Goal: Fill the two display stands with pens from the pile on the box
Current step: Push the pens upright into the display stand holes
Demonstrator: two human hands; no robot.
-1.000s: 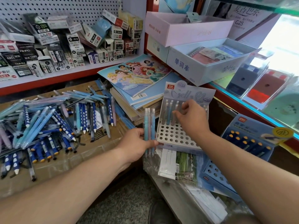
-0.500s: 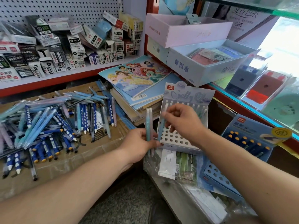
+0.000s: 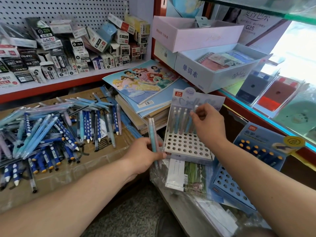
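A cardboard box [image 3: 106, 156] at left bears the pile of pens [image 3: 51, 130], with a white display stand [image 3: 186, 146] centre and a blue stand [image 3: 230, 187] right. The left hand [image 3: 143, 154] grasps two pens [image 3: 153, 130]; the right hand [image 3: 208, 125] pinches a pen [image 3: 189, 123] in the white stand's back row.

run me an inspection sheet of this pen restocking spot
surface: brown cardboard box, carrying the pens
job's things: loose pile of blue and pastel pens; white perforated display stand, back row partly filled; blue perforated display stand, few dark pens
clutter: plastic-wrapped packets under the stands
grips: left hand holds two pastel pens; right hand pinches a pale blue pen at the white stand's back row
cables: nothing seen
surroundings: pegboard shelf of small boxes; stacked notebooks
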